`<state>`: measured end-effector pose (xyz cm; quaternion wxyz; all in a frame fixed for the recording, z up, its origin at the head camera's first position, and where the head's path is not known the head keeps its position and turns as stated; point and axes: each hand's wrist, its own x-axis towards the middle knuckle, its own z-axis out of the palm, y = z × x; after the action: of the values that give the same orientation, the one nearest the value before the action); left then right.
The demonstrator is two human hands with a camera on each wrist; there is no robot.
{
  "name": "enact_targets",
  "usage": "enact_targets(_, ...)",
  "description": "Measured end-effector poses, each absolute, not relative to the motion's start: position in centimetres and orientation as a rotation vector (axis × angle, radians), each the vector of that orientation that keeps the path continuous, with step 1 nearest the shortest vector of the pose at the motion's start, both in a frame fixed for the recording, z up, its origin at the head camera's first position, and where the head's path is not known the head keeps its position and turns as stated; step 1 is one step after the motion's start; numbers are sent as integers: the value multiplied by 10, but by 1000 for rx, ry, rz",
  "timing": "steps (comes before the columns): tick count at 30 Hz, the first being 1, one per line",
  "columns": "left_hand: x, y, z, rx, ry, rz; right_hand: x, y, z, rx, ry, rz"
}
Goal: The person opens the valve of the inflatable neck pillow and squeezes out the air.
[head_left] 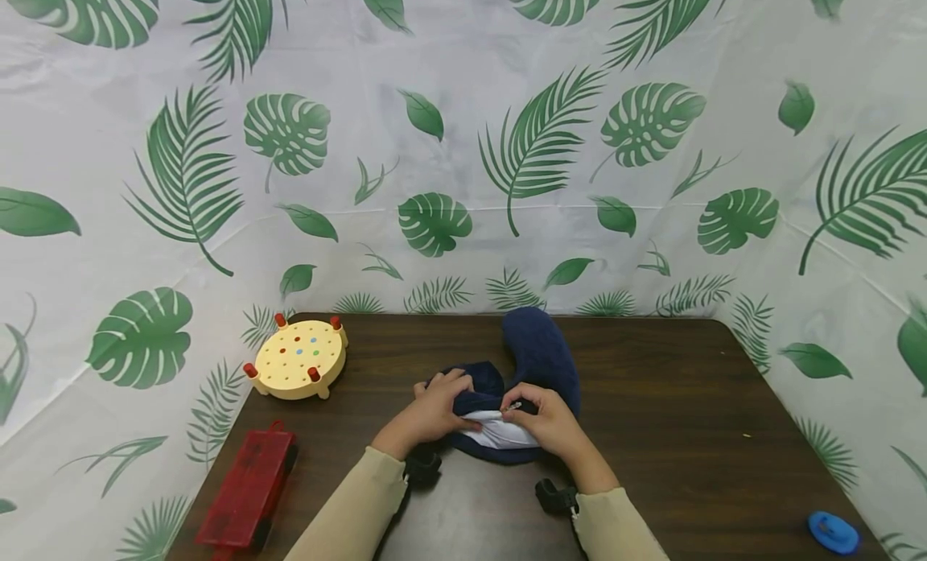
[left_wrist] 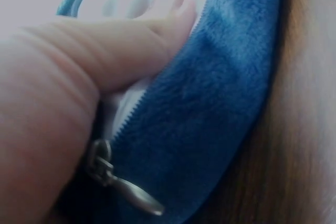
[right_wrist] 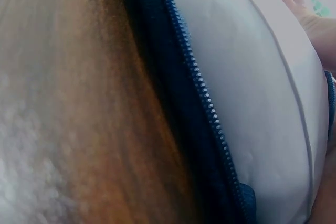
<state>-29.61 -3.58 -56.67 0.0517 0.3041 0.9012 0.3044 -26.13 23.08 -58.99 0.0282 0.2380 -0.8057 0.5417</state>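
A navy plush neck pillow (head_left: 541,350) lies mid-table on the dark wooden table (head_left: 673,432). Its zip is partly undone, and the white inner cushion (head_left: 500,434) shows at the near end. My left hand (head_left: 434,412) grips the bunched navy cover on the left of the opening. My right hand (head_left: 548,422) pinches the cover edge by the metal zipper pull (head_left: 515,405). In the left wrist view a thumb (left_wrist: 115,56) presses on the blue cover (left_wrist: 210,129), and the zipper pull (left_wrist: 126,187) hangs free. The right wrist view shows the zipper teeth (right_wrist: 199,95) running beside the white cushion (right_wrist: 257,108).
A round yellow peg board (head_left: 298,358) with red posts stands at the back left. A red box (head_left: 249,488) lies at the front left edge. A small blue object (head_left: 833,533) sits at the front right corner. A leaf-print backdrop (head_left: 463,142) closes in three sides.
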Motion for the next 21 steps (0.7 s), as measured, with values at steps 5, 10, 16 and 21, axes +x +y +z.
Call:
enact_targets(5,-297,-35,-568,958,2763,971,-260,231,-589,720,-2492,1696)
enact_targets(10,-298,-33,-568,972,2777,1016,-260,231,-587,717,-2491,1715)
enact_targets(16,-297,-32,-566,964,2765,1028,-260,232,-586,702,-2503,1730)
enact_targets(21,-298,-32,-566,966,2758,1031,-260,232,-587,709,-2495,1728)
